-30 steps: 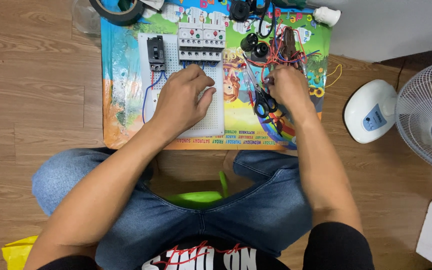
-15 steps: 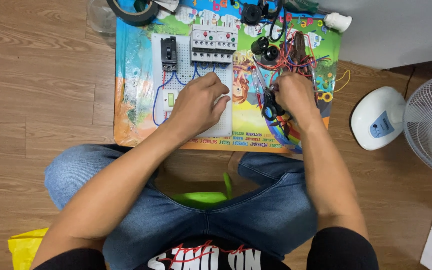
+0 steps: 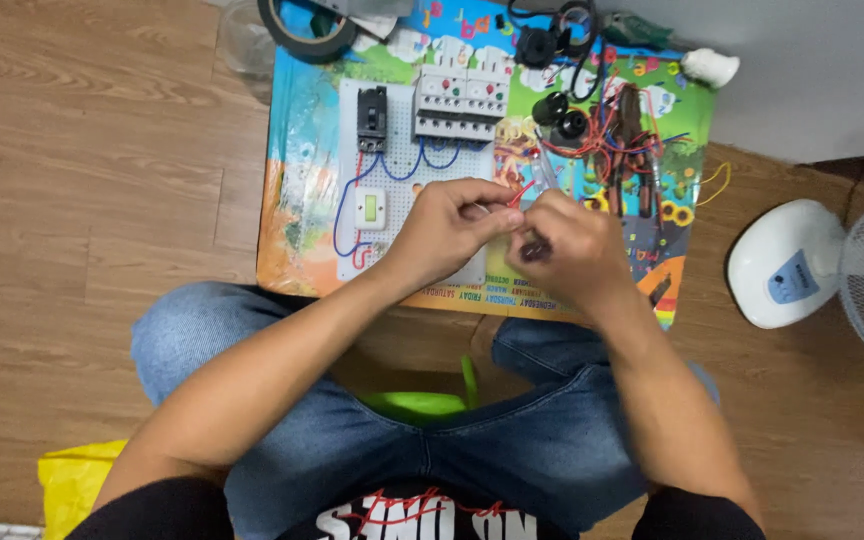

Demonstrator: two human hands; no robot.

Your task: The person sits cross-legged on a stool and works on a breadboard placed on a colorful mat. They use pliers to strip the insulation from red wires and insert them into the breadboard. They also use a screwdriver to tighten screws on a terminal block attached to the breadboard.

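Two bare hands meet over the lower right corner of a white perforated wiring board point(image 3: 407, 215) in the head view. Left hand point(image 3: 444, 232) has its fingers curled tight, thumb and forefinger pinched on a short red wire point(image 3: 520, 190) that sticks up between the two hands. Right hand point(image 3: 564, 243) is closed too, fingertips pressed toward the same wire, and something dark and blurred shows inside its grip — what it is cannot be told.

On the board sit a black circuit breaker point(image 3: 371, 118) at upper left, a row of white breakers point(image 3: 460, 102) beside it, and a small white switch with a green rocker point(image 3: 371, 209) below, joined by blue and red wires. The board lies on a colourful printed mat point(image 3: 297, 170) spread on the wooden floor point(image 3: 92, 180). A tangle of loose red and blue wires point(image 3: 624, 150) lies on the mat to the right, with a roll of black tape point(image 3: 300, 26) at the mat's top left corner. A white fan base point(image 3: 790, 265) stands on the floor, well apart to the right — the person's knees in blue jeans point(image 3: 512, 440) fill the lower frame
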